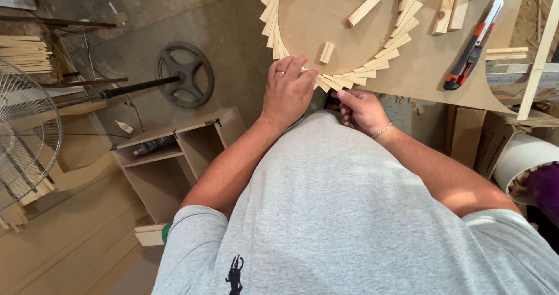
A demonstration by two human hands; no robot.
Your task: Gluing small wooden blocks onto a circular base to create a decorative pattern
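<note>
Round board (326, 16) at top centre, ringed with short wood strips (355, 78) fanned along its edge. Step looks like laying strips around the rim; the lower-left stretch seems the spot in hand. Left hand (287, 91) presses flat, fingers together, on the strips at the lower rim. Right hand (362, 110) just below the rim, fingers pinched on something small and dark, can't tell what. Next strip likely needs lining up beside the last. Loose blocks (452, 11) and a red utility knife (473, 46) upper right; fan (26, 138) far left.
</note>
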